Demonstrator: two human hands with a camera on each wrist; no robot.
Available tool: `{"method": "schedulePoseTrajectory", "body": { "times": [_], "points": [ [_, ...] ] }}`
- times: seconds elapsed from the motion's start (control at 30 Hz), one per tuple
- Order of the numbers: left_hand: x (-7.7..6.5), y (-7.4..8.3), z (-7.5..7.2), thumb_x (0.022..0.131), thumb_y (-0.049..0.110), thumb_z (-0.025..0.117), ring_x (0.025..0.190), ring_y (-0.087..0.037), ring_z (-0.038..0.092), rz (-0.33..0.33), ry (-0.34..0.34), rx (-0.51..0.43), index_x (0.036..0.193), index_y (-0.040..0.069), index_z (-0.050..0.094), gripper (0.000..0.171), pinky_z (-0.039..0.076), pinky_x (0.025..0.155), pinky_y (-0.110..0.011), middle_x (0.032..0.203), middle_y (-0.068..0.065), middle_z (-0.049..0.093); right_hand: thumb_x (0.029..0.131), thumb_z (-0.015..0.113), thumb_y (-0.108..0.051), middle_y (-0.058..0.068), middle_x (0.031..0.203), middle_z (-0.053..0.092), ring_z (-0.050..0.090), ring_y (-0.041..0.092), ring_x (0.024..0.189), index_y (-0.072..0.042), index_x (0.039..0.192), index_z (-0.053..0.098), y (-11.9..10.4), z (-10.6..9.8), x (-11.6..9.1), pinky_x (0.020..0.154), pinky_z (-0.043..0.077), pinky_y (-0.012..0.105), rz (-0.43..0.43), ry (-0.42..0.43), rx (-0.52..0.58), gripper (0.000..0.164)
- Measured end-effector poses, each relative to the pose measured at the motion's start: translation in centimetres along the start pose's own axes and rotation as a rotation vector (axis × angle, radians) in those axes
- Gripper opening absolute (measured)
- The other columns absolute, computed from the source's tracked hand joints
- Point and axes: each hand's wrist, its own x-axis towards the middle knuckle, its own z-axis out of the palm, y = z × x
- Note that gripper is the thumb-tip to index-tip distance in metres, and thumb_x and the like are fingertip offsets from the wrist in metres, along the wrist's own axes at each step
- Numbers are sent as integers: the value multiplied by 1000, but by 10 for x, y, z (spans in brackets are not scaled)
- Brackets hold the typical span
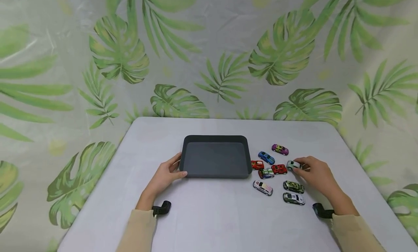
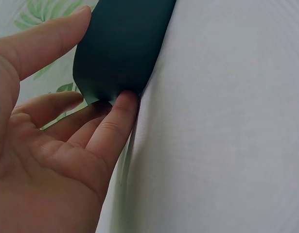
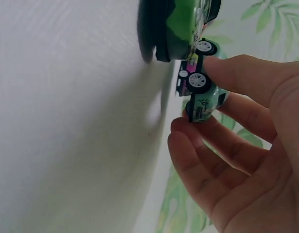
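A dark grey rectangular tray (image 1: 215,174) lies on the white table. At its left end, my left hand (image 1: 166,175) holds the corner, thumb along the near side and fingers against the left side. The left wrist view shows fingertips touching the tray wall (image 2: 125,43). To the right of the tray, my right hand (image 1: 318,175) pinches a pale mint-green toy car (image 1: 293,165) between thumb and fingers. The right wrist view shows this car (image 3: 206,99) tilted on its side in that view, wheels facing left.
Several toy cars lie between tray and right hand: a blue car (image 1: 266,157), a purple car (image 1: 280,149), a red car (image 1: 279,169) and a pink-white car (image 1: 262,187). Nearer are a camouflage car (image 1: 293,187) and a white-green car (image 1: 294,198). Leaf-patterned sheeting (image 1: 228,37) hangs behind.
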Motion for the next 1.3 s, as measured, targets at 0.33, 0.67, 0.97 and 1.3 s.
{"method": "schedulePoseTrajectory", "body": {
  "times": [0.33, 0.67, 0.97, 1.3],
  "points": [
    [3, 0, 0, 89, 20, 80, 145, -18, 36, 21, 15, 7, 160, 22, 33, 84, 37, 113, -40, 161, 4, 34, 90, 77, -19, 18, 107, 67, 68, 38, 88, -2, 122, 70, -16, -15, 6, 71, 56, 55, -79, 34, -9, 36],
    [-5, 3, 0, 92, 14, 76, 147, -23, 31, -20, -3, -35, 160, 19, 31, 82, 33, 115, -45, 163, -2, 30, 93, 75, -24, 16, 109, 66, 69, 35, 89, -3, 124, 69, -44, -21, 17, 72, 58, 54, -118, 33, 7, 38],
    [-1, -2, 0, 90, 18, 78, 147, -21, 31, -1, 2, -47, 160, 21, 32, 83, 33, 116, -43, 162, 2, 31, 93, 75, -20, 7, 98, 65, 63, 23, 80, -8, 120, 72, -78, -16, 40, 68, 55, 45, -190, 66, 11, 30],
    [0, -1, 1, 91, 19, 78, 146, -18, 33, -3, 0, -24, 160, 20, 32, 83, 35, 114, -39, 161, 4, 32, 94, 74, -24, 5, 99, 63, 56, 20, 78, -10, 122, 72, -112, -10, 58, 65, 46, 39, -220, 56, 32, 31]
  ]
}}
